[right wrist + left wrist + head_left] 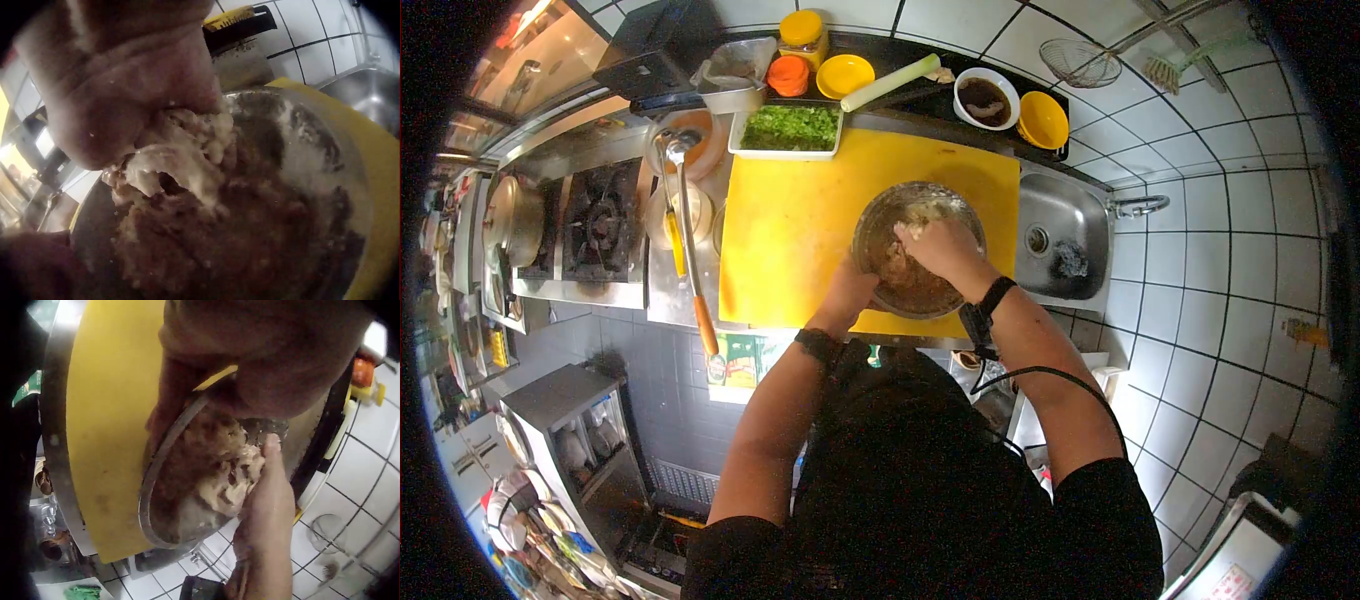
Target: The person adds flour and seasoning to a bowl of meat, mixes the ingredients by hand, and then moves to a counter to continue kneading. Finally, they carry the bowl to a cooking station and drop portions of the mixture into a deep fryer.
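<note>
A round metal bowl (940,300) sits on the yellow cutting board (785,225). My left hand (850,290) grips its near left rim; in the left wrist view that hand (250,356) looms large and dark over the edge. Down inside the bowl, my right hand (948,250) grasps a wet, sticky mixture that looks like minced meat (206,244). A paler, doughy clump (178,165) clings under the palm in the right wrist view, and the fingertips are hidden in it. Smears of the mixture coat the bowl's inner wall (319,156).
Behind the board stands a white tray of chopped greens (790,130). A leek (890,82), a white bowl of dark liquid (986,100) and yellow dishes (1043,120) line the back ledge. The sink (1080,215) is at right; an orange-handled ladle (690,240) lies left, near the stove (600,225).
</note>
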